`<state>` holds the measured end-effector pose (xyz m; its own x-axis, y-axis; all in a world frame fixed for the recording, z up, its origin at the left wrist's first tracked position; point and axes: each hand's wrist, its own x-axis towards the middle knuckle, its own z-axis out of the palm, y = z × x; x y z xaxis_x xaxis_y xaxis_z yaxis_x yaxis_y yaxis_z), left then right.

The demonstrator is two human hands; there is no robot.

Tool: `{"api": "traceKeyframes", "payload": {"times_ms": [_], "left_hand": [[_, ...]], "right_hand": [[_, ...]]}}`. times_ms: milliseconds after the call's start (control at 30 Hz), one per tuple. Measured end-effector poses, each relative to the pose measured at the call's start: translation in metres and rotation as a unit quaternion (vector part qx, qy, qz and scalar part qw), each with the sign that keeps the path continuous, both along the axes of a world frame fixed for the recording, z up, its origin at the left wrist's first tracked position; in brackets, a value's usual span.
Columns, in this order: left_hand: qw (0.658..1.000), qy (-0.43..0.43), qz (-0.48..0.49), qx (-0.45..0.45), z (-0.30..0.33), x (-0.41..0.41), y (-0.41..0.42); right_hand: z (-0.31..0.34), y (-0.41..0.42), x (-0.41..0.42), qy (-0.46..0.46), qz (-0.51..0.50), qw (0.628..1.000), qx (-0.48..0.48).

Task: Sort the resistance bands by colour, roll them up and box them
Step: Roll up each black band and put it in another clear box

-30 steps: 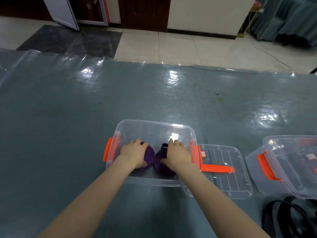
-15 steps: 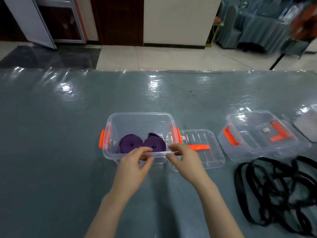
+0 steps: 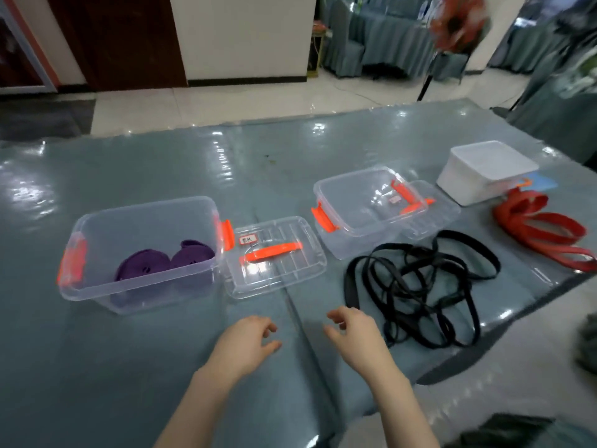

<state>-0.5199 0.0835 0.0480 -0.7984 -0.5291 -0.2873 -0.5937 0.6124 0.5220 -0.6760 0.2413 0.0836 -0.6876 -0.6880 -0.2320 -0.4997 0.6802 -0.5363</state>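
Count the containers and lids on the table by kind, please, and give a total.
Clear boxes with orange latches: 2
Loose clear lids: 2
White box: 1
Total: 5

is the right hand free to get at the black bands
Probably yes: the right hand hovers empty, fingers loosely curled, just left of the black bands, with bare table between them.

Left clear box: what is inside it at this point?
Two rolled purple bands lie side by side in the left clear box. Anything beneath the rolls is covered.
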Motion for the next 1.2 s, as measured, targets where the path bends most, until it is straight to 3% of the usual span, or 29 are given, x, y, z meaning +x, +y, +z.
{"api": "traceKeyframes", "payload": {"times_ms": [167,400,600,733,833,933,1200], "left_hand": [[0.999,-0.042,-0.021,-0.022,-0.012,-0.066,0.061],[0.999,0.020,-0.012,0.041,-0.036,-0.125,0.144],[1.000,0.023,-0.006,0.005,-0.056,-0.149,0.169],[0.992,0.087,0.088,0.009,-0.055,-0.152,0.161],[0.962,0.164,0.196,0.091,-0.030,-0.151,0.146],[0.910,0.250,0.277,0.183,0.007,-0.147,0.127],[0.801,0.467,0.226,0.300,0.119,-0.154,0.071]], "right_hand": [[-0.016,0.060,-0.059,0.023,0.018,0.999,0.027],[-0.043,0.112,-0.101,0.061,0.157,0.979,0.113],[-0.064,0.119,-0.111,0.064,0.165,0.983,0.040],[-0.068,0.116,-0.117,0.036,0.139,0.990,-0.007],[-0.065,0.109,-0.122,0.035,0.104,0.994,-0.029],[-0.053,0.091,-0.122,0.053,0.095,0.993,-0.040],[-0.016,0.019,-0.130,0.110,0.082,0.975,-0.175]]}}
